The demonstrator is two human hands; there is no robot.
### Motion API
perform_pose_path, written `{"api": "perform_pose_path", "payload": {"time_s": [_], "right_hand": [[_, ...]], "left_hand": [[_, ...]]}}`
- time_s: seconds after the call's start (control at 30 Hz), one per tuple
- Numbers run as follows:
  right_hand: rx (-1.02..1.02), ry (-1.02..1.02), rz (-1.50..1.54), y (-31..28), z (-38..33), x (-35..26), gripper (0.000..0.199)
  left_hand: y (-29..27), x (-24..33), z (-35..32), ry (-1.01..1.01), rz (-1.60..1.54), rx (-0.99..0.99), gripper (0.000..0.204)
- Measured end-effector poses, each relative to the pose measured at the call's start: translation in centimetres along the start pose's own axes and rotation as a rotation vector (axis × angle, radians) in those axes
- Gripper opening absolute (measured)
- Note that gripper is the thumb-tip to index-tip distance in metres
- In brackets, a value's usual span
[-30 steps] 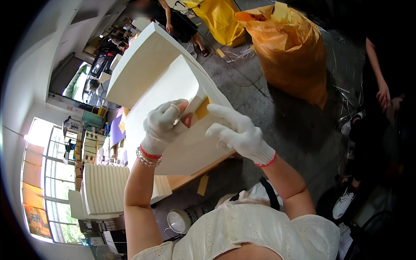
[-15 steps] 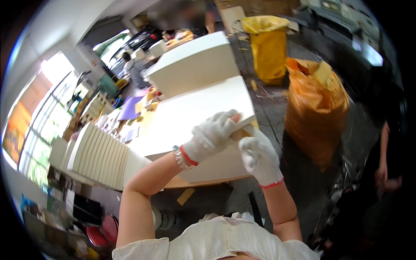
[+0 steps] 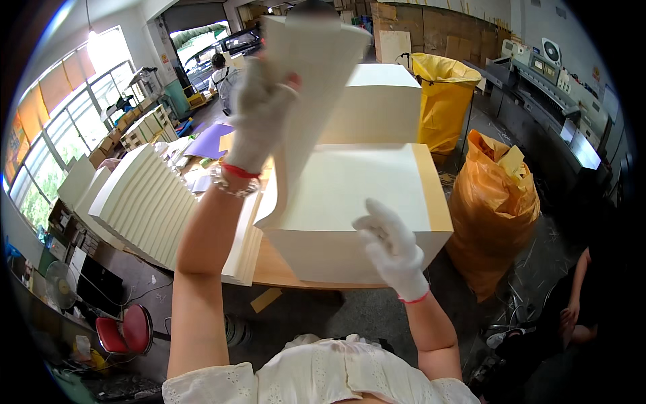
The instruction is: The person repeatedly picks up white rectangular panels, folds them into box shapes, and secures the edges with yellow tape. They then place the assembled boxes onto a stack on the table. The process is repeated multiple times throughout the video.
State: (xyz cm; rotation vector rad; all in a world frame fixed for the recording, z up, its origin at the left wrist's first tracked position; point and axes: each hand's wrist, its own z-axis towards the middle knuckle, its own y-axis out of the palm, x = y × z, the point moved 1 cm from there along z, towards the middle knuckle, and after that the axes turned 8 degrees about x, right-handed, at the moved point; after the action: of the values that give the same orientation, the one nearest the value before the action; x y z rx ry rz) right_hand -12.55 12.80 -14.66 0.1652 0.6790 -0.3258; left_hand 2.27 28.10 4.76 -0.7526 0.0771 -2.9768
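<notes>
Left hand (image 3: pixel 259 114), white-gloved: upper left of centre in the frame, held high. The thumb lies on the left side of an upturned white sheet (image 3: pixel 316 87), and the hand appears to grasp it there. Blur hides the rest of the fingers; cannot tell whether the sheet is single or several together.

Position: the sheet curves up from the left side of a white paper stack (image 3: pixel 363 188) at frame centre, on the wooden surface (image 3: pixel 276 269). The sheet's long axis is steep, running from the bend at the stack's left side to the top of the frame, with a slight lean to the right.

Key relation: the stack lies below and to the right of the left hand, well apart from it; the sheet spans the gap. The right hand (image 3: pixel 390 246) is the nearer one to the stack, in front of its near edge. Its fingers are loosely curled, pointing up and left; nothing visible in its grip. Contact with the paper: cannot tell.

Surroundings: a yellow strip (image 3: pixel 433 185) lines the stack's right side. A second white stack (image 3: pixel 383 108) stands beyond it. Ridged white piles (image 3: pixel 145 209) lie left of frame centre; an orange bag (image 3: pixel 491 209) stands at right.
</notes>
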Motion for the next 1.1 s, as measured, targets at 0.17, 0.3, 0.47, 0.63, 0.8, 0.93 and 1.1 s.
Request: {"api": "perform_pose_path", "payload": {"time_s": [0.17, 0.3, 0.47, 0.63, 0.8, 0.93, 1.1], "right_hand": [[-0.341, -0.18, -0.709, 11.1, 2.8, -0.1, 0.049], [-0.442, -0.166, -0.965, 16.9, 2.6, 2.1, 0.049], [-0.428, -0.221, -1.116, 18.6, 1.9, 2.2, 0.06], [-0.485, -0.165, -1.129, 19.7, 2.4, 1.5, 0.061], [-0.423, -0.091, -1.197, 20.8, 2.0, 1.9, 0.072], [-0.181, -0.005, -0.426, 30.3, 1.4, 3.3, 0.087], [-0.079, 0.343, 0.143, 36.8, -5.3, 13.1, 0.074]], "left_hand": [[-11.7, -5.1, 4.4, 0.001, -0.099, 0.297, 0.028], [-18.3, -10.8, 4.5, -0.029, -0.399, 0.414, 0.025], [-21.8, -15.1, 2.0, -0.203, -0.646, 0.589, 0.022], [-25.6, -20.1, 2.9, -0.297, -0.735, 0.621, 0.026], [-26.6, -18.4, 1.3, -0.176, -0.389, 0.652, 0.031], [-25.5, -13.9, -4.2, -0.095, -0.049, 0.841, 0.04], [-24.0, -12.9, -9.6, -0.311, -0.503, 0.549, 0.045]]}}
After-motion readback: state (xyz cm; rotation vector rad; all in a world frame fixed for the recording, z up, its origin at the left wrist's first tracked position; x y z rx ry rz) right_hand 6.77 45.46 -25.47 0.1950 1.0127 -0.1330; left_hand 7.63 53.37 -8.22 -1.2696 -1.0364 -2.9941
